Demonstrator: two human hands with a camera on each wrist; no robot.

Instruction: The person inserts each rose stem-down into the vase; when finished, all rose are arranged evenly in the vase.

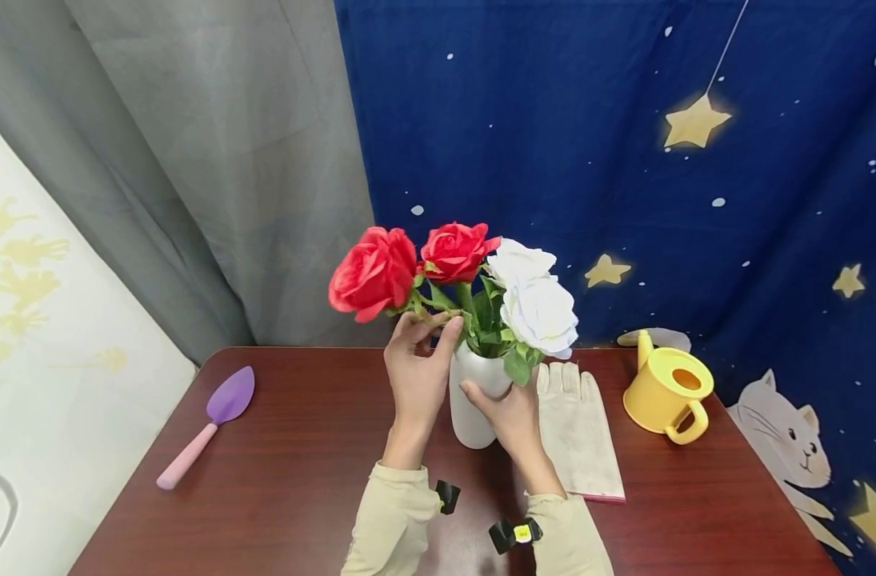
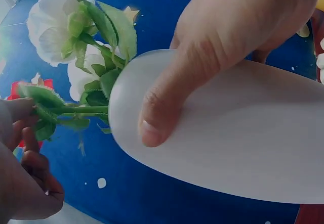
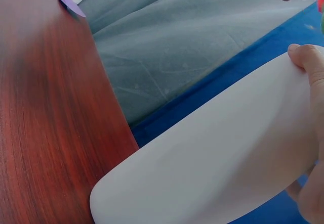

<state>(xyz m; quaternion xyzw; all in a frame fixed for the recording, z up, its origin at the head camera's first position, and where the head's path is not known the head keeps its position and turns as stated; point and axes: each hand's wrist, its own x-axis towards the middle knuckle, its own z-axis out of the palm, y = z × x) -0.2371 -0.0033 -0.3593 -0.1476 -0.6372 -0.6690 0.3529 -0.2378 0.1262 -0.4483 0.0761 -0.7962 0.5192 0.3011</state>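
Observation:
My right hand point(image 1: 513, 412) grips a white vase point(image 1: 472, 420) near its neck, the thumb lying across the front in the left wrist view. Two white roses point(image 1: 538, 312) lean out of the vase on the right. A red rose point(image 1: 455, 252) rises at the middle, and a larger red rose point(image 1: 375, 274) leans out to the left. Beside the vase mouth, my left hand point(image 1: 419, 372) pinches the green, leafy stem of the larger red rose between thumb and fingers. Leaves point(image 2: 48, 102) partly cover those fingertips in the left wrist view.
A pale work glove point(image 1: 582, 436) lies on the brown table point(image 1: 301, 448) just right of the vase. Farther right stands a yellow watering can point(image 1: 668, 392). A purple trowel point(image 1: 230, 396) with a pink handle lies at the left. Curtains point(image 1: 553, 120) hang behind the table.

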